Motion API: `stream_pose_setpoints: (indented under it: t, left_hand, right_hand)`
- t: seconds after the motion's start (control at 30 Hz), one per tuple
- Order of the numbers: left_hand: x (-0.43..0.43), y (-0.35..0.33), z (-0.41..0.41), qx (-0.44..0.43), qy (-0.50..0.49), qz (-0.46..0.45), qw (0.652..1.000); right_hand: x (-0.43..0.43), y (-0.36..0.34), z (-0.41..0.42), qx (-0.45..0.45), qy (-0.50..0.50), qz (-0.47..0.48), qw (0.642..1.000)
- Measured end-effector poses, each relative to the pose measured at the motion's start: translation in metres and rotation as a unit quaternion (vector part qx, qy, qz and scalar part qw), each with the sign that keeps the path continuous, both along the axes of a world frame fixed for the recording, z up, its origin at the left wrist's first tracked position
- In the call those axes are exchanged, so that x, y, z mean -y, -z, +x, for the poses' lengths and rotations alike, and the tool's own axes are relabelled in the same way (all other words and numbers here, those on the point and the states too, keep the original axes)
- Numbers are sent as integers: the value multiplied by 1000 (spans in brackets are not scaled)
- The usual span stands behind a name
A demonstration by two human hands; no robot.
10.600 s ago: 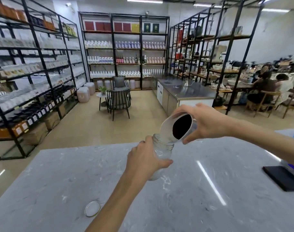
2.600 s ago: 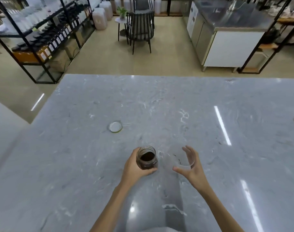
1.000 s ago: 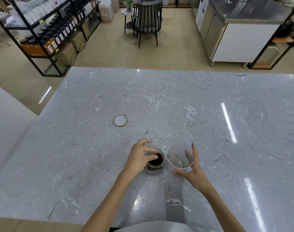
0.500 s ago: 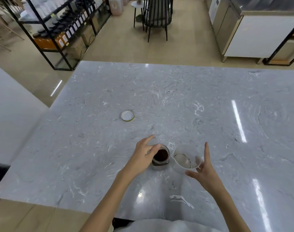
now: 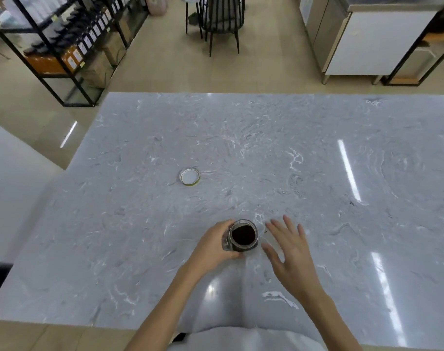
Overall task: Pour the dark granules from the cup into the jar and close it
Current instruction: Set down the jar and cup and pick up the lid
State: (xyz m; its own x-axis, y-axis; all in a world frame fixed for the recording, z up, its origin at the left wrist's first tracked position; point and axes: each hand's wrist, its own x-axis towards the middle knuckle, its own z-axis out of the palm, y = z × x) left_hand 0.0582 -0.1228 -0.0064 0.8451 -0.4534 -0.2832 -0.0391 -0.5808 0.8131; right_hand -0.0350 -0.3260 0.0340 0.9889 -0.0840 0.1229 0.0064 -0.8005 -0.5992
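Observation:
A small glass jar (image 5: 242,235) stands upright and uncapped on the marble table (image 5: 317,160), with dark granules showing inside. My left hand (image 5: 212,248) wraps around its left side and holds it. My right hand (image 5: 289,252) hovers just right of the jar with its fingers spread and holds nothing. The clear cup is almost wholly hidden beneath that hand, so I cannot make out its position. The round jar lid (image 5: 189,176) lies flat on the table, well beyond the jar and slightly to the left, apart from both hands.
The table's near edge runs just below my forearms and its left edge slants down the left side. Beyond the far edge are a black shelving rack (image 5: 64,46), a black chair (image 5: 220,19) and a white counter (image 5: 372,39).
My left hand has closed around the jar, which it only touched with loose fingers before. My right hand has moved over the cup, hiding it. The lid has not moved.

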Motion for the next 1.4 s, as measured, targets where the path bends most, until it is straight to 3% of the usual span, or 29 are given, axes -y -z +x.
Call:
stream_pose_setpoints:
  t: [0.17,0.4,0.5,0.67,0.87,1.07,1.17,1.23,1.27,1.33,1.4]
  left_hand:
    - [-30,7,10,-21,26,-12,999]
    - [-90,5,25,-5,16,-25,1000]
    - [-108,6,31,1,37,-26,999]
    - [-110,12,41,26,78,-25,996]
    - [-114,21,46,81,135,-18,987]
    - [-114,24,48,94,148,-26,984]
    - [-113,24,47,100,143,-28,984]
    - [-113,25,45,94,137,-30,986]
    - [-113,26,44,90,134,-31,986]
    - [-112,26,43,83,128,-38,988]
    - [-111,24,43,72,125,-44,989]
  right_hand:
    - [-52,8,20,-87,-117,-88,985]
    - [-75,-1,58,-138,-43,48,988]
    - [-89,-7,125,-168,-37,41,984]
    - [-132,3,252,-284,-76,-51,955]
    - [-168,23,299,-348,-146,-180,908]
    - [-176,32,308,-304,-143,-265,904]
    - [-169,30,299,-301,-106,-172,932]
    - [-155,25,284,-308,-40,9,950]
    - [-146,21,273,-311,5,131,941]
    - [-126,13,245,-299,88,349,884]
    - [-106,6,211,-277,124,468,830]
